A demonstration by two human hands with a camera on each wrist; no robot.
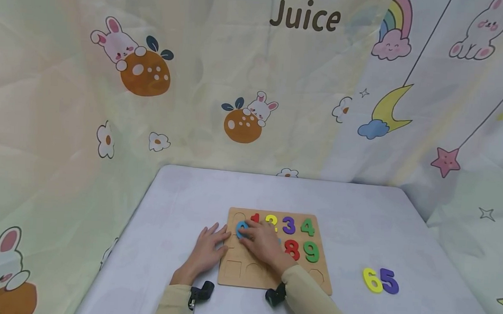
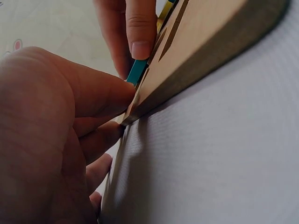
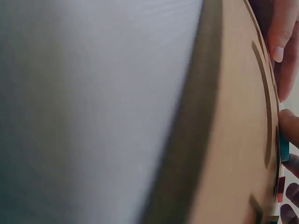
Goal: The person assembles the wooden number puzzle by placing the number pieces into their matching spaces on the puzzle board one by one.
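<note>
A blue number 0 (image 1: 239, 225) lies over the left part of the wooden number puzzle board (image 1: 245, 281), near the empty zero-shaped recess in the top row. My right hand (image 1: 266, 243) reaches across the board and pinches the 0 between thumb and fingers. In the left wrist view the blue piece (image 2: 136, 72) stands tilted at the board's surface. My left hand (image 1: 205, 252) touches the board's left edge, its fingers loosely extended and the thumb at the rim. Red 1, yellow 2, purple 3 (image 1: 288, 225) and green 4 (image 1: 307, 227) sit in the top row.
Red 8 (image 1: 291, 249) and green 9 (image 1: 311, 251) sit in the second row; the right hand mostly hides a blue piece beside them. A yellow 6 (image 1: 372, 281) and a purple 5 (image 1: 389, 281) lie on the white table (image 1: 358, 229), right of the board. Printed curtains surround the table.
</note>
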